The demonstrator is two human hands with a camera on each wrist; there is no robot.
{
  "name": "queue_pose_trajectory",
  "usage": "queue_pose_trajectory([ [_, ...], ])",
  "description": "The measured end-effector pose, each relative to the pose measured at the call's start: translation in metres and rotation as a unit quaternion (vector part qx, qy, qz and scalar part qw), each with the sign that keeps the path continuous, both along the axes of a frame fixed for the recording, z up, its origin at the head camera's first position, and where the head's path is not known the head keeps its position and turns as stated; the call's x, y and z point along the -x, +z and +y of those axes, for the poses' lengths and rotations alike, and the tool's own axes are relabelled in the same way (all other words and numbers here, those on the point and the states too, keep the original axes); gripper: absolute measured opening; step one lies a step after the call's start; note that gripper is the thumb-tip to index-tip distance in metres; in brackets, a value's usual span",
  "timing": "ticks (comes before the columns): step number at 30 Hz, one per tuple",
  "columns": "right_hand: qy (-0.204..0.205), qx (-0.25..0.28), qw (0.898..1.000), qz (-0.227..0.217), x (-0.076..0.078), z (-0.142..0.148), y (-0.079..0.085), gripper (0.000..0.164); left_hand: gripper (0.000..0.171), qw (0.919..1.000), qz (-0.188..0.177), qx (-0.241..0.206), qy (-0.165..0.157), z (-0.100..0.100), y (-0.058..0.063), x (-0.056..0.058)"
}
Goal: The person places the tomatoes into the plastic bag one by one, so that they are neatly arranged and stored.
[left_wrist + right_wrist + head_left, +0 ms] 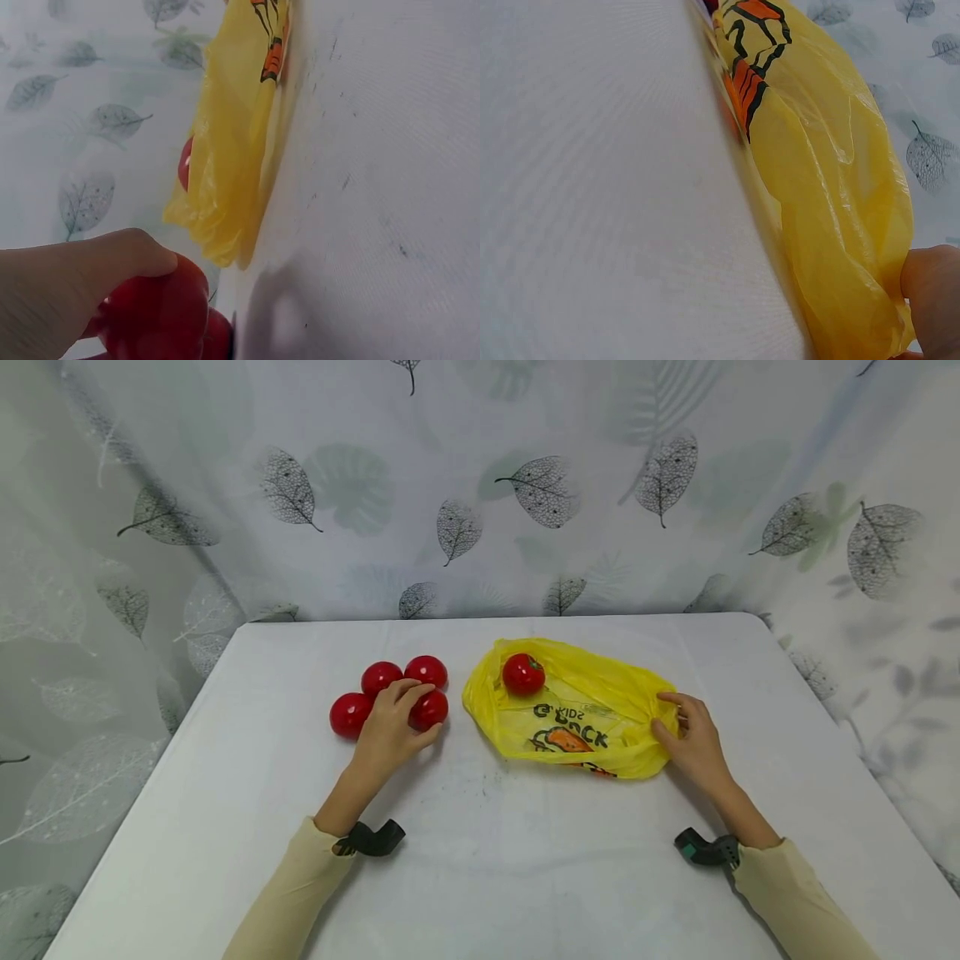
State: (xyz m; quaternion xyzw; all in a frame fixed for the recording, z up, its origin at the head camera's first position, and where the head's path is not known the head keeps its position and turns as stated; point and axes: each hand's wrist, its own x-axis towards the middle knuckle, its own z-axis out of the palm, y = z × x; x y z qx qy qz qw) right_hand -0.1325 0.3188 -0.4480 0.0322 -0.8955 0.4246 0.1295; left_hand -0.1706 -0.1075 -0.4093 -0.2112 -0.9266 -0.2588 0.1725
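Note:
My left hand (390, 732) grips a shiny red tomato (429, 710), thumb on its near side and fingers over the top. In the left wrist view the thumb presses against that tomato (161, 311). Three more red tomatoes (349, 716) sit close around the hand, to its left and behind it. To the right, a yellow plastic bag (630, 693) with printed lettering lies on its side, its mouth facing left. One tomato (523, 675) with a green stem rests at the mouth. At the bag's right end my right hand (697, 743) pinches the gathered plastic between thumb and fingers.
Everything lies on a white-covered table (525, 877). A leaf-patterned curtain (480, 493) hangs behind the table's back edge and along both sides. Each wrist carries a black camera mount (371, 839), held low over the table.

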Motion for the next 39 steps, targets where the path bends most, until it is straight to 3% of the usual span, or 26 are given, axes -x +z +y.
queue_pose_trajectory([
  [22, -0.002, 0.003, 1.0, 0.006, -0.001, -0.002, 0.002, 0.04, 0.056, 0.9974, 0.007, -0.012, -0.071, 0.045, 0.025, 0.013],
  [31, -0.002, 0.005, 1.0, 0.008, -0.004, -0.002, 0.001, 0.04, 0.053, 0.9936, 0.023, -0.024, -0.108, 0.068, 0.02, 0.014],
  [39, -0.004, 0.003, 1.0, 0.013, -0.002, -0.002, 0.002, 0.04, 0.054, 0.9888, 0.008, -0.032, -0.146, 0.084, 0.014, 0.015],
])
